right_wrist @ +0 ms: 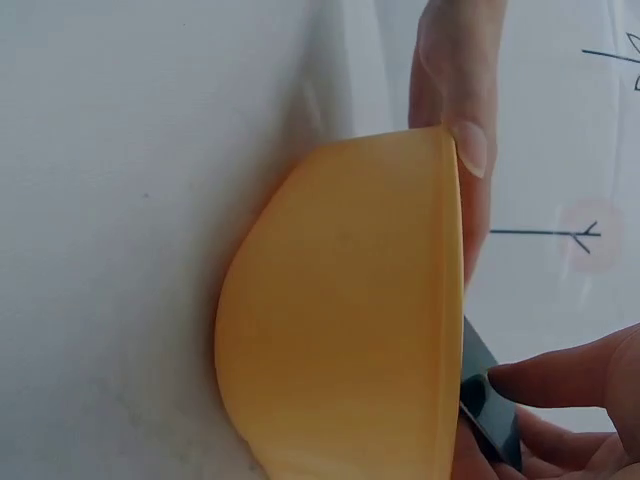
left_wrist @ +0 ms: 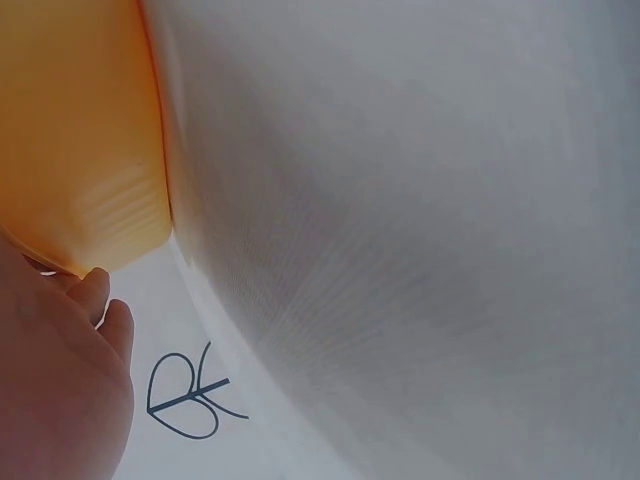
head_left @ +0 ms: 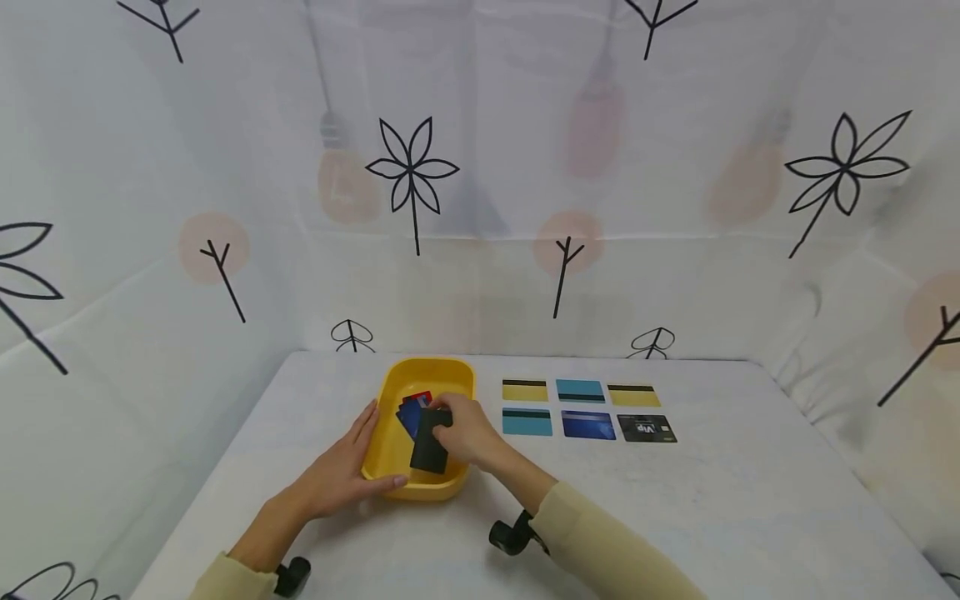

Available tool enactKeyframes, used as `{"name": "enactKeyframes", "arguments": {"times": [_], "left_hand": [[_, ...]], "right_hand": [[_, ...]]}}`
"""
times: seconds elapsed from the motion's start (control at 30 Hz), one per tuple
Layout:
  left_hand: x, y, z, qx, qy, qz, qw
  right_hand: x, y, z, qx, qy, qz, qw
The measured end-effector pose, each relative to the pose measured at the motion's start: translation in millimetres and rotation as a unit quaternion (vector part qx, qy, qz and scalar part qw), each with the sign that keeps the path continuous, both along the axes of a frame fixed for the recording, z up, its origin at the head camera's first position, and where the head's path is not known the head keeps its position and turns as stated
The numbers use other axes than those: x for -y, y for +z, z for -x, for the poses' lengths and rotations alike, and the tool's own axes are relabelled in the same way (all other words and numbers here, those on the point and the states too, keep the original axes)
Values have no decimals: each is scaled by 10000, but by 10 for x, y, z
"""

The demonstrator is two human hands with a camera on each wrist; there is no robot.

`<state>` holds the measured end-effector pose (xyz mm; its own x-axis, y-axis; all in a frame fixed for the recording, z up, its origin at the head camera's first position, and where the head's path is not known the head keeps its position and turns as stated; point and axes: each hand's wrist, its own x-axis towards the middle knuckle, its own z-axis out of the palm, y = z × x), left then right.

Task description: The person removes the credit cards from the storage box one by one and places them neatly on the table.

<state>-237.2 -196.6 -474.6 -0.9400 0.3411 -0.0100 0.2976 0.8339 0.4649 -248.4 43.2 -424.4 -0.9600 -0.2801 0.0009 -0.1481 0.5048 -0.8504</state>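
My right grip (head_left: 463, 427) pinching a black card (head_left: 429, 443) over the yellow tray (head_left: 427, 493), my left grip (head_left: 343, 468) spread against its left edge, two card rows (head_left: 588, 424) rightward, counter (head_left: 697, 508) room beyond them.

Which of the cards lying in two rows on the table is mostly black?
The black card at the right end of the nearer row. The others there are two yellow cards, two light-blue cards and one dark-blue card.
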Motion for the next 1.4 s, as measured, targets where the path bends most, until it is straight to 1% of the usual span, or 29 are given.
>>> {"name": "enactKeyframes", "arguments": {"times": [0.23,0.57,0.97,1.17,1.4], "left_hand": [[-8,-2,-4,21,20,-19,10000],[-13,-8,6,67,68,-5,10000],[-7,-27,-11,-63,26,-14,10000],[-6,-33,6,-39,49,33,10000],[-11,-29,-1,56,98,35,9999]], "right_hand": [[-99,-9,-36,-65,-11,-12,10000],[-202,20,-114,-122,-93,-49,9999],[-442,31,-141,-261,23,0,9997],[-559,-5,-153,-138,53,291,9995],[-685,-64,-165,105,30,327,9994]]}}
